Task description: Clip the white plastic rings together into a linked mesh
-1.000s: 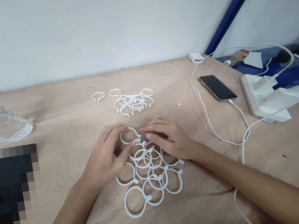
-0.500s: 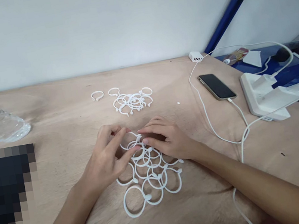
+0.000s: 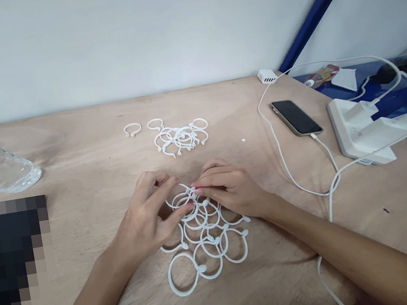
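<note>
My left hand (image 3: 146, 215) has thumb and index finger curved around a white plastic ring (image 3: 170, 204), gripping its sides. From the other side my right hand (image 3: 234, 186) pinches the ring's knobbed ends between thumb and fingertips. The fingertips partly hide where those ends meet. Beneath and in front of both hands lies a loose group of similar white rings (image 3: 202, 268), overlapping on the wooden table; those plainly visible look closed at their knobs. Farther back sits a heap of white rings (image 3: 184, 136), several with gaps between their ends. One open ring (image 3: 132, 126) lies apart to its left.
A clear plastic bottle (image 3: 5, 166) lies at the left above a pixelated dark area. On the right are a phone (image 3: 296, 117) on a white cable (image 3: 276, 146), a power strip (image 3: 358, 133) with plugs, and a small white charger (image 3: 266, 76) by the wall.
My right fingers have closed more tightly on the ends of the ring. Both hands have shifted very slightly; the other rings lie as before.
</note>
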{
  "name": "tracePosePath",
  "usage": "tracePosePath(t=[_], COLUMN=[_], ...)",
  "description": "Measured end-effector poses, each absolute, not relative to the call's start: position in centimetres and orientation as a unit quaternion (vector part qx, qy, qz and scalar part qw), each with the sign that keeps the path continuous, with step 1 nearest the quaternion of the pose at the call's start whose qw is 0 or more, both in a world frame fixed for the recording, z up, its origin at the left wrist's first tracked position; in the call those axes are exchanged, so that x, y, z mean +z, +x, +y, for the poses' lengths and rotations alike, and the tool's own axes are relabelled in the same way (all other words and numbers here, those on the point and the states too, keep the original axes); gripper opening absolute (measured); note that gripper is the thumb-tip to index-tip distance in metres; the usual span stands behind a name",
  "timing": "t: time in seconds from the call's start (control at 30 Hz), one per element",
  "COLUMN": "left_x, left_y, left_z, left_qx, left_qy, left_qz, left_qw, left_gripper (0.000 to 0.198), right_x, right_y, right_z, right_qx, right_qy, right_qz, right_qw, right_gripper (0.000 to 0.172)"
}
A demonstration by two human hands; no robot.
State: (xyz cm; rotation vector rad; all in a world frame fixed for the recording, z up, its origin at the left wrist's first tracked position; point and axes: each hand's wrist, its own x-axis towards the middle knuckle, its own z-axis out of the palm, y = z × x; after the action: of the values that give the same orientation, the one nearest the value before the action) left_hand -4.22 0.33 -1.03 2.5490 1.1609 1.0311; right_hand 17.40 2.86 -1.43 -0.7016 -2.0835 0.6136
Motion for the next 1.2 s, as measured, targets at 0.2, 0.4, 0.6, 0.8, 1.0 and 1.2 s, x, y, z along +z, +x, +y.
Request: tracePosePath(t=[0.2,0.4,0.6,0.8,1.0,1.2], left_x=[-1.1,-1.0,-0.6,-0.3,-0.9,-1.6], left_y=[-4.2,-4.3,-4.2,-4.3,-3.8,-2.7], left_z=[0.3,0.4,0.6,1.1,1.6,2.2], left_qx=[0.351,0.34,0.314,0.329,0.269,0.192], left_qy=[0.848,0.84,0.819,0.799,0.757,0.775], left_qz=[0.385,0.404,0.434,0.45,0.593,0.602], left_qw=[0.097,0.124,0.208,0.227,0.06,-0.002], left_gripper=[0.034,0.034,0.033,0.044,0.04,0.051], right_x=[-1.5,-1.5,-1.5,-1.2,-1.0,-0.9], right_y=[17.4,17.4,17.4,17.3,17.3,17.3], right_z=[2.7,2.6,2.6,2.6,2.5,2.4], right_qx=[0.225,0.221,0.222,0.231,0.236,0.233], right_qy=[-0.267,-0.273,-0.269,-0.269,-0.246,-0.252], right_qz=[-0.839,-0.85,-0.857,-0.846,-0.861,-0.861], right_qw=[0.418,0.394,0.379,0.398,0.378,0.376], right_gripper=[0.011,0.012,0.013,0.011,0.014,0.017])
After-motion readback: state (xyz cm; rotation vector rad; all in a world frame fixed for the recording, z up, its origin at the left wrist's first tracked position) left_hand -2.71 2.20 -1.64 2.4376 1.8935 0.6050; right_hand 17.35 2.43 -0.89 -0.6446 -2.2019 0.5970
